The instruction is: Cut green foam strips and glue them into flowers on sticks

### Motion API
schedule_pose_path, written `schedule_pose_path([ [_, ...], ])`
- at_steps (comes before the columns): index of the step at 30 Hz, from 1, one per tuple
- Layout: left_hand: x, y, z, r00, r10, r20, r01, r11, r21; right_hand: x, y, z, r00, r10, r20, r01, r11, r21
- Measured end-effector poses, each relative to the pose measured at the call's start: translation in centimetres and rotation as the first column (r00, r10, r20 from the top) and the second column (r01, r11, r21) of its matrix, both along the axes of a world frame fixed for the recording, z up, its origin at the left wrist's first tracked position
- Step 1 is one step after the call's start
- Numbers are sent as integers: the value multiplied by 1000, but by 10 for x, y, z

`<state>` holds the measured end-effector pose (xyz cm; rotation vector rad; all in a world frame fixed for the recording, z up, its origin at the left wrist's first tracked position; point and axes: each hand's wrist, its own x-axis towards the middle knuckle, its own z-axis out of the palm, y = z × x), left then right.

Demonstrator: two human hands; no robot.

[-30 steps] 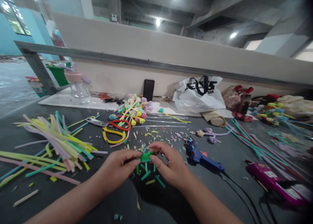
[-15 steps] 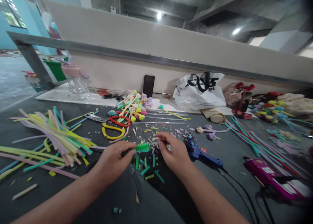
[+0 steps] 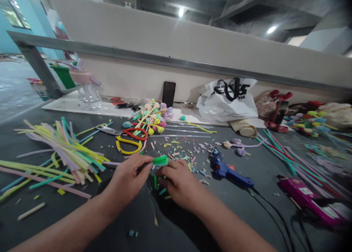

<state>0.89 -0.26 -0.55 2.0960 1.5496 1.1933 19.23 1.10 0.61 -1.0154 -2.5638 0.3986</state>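
My left hand (image 3: pixel 130 173) pinches a bright green fuzzy pipe cleaner piece (image 3: pixel 160 160) between thumb and fingertips. Its other fingers curl under, around something dark that I cannot make out. Just right of it, my right hand (image 3: pixel 180 182) hangs low over the table with its fingers apart and curved downward. Short green pipe cleaner cuttings (image 3: pixel 155 181) lie by its fingertips, partly covered by the hand. Whether the fingertips touch one is hard to see. Beyond both hands spreads a scatter of small coloured cuttings (image 3: pixel 196 149).
Yellow-and-red-handled scissors (image 3: pixel 128 146) lie ahead of my left hand, near loose long pipe cleaners (image 3: pixel 63 145). Fuzzy flowers (image 3: pixel 154 116) are heaped behind. A blue glue gun (image 3: pixel 231 174) and a magenta corded tool (image 3: pixel 305 197) lie right. A phone (image 3: pixel 168 93) leans against the back panel.
My right hand has moved left and down, close to the left hand and over the green cuttings. My left hand still holds the green piece, slightly raised. The view has shifted slightly.
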Motion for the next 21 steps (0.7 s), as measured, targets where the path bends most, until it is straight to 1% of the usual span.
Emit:
schedule_pose_path([
  [3, 0, -2, -2, 1000, -14, -23, 15, 999, 32, -8, -5, -2, 998, -7, 67, 6, 1000, 22],
  [6, 1, -2, -3, 1000, -25, -17, 26, 999, 23, -10, -7, -5, 992, -40, 119, 36, 999, 38],
  [8, 2, -2, -3, 1000, -24, -4, 24, 1000, 14, -8, -6, -7, 993, -40, 110, 37, 999, 28],
  [10, 3, -2, -2, 1000, -2, 15, 2, 1000, 2, -3, -3, -8, 997, -29, 66, 30, 1000, -4],
  [12, 4, -2, -1, 998, 33, 46, -32, 999, -23, 2, 3, -7, 998, -58, 21, 59, 997, -41],
  [14, 4, -1, 1, 994, 55, 90, -47, 995, -82, 8, 10, -3, 992, -124, -17, 122, 990, -71],
  [16, 4, 1, 3, 986, 49, 158, -19, 982, -190, 13, 15, 3, 980, -190, -62, 185, 979, -87],
  [19, 3, 4, 8, 965, 44, 259, 55, 931, -361, 17, 19, 11, 962, -242, -128, 234, 969, -77],
  [21, 3, 5, 10, 959, 62, 276, 62, 905, -421, 18, 19, 13, 951, -276, -141, 272, 961, -52],
])
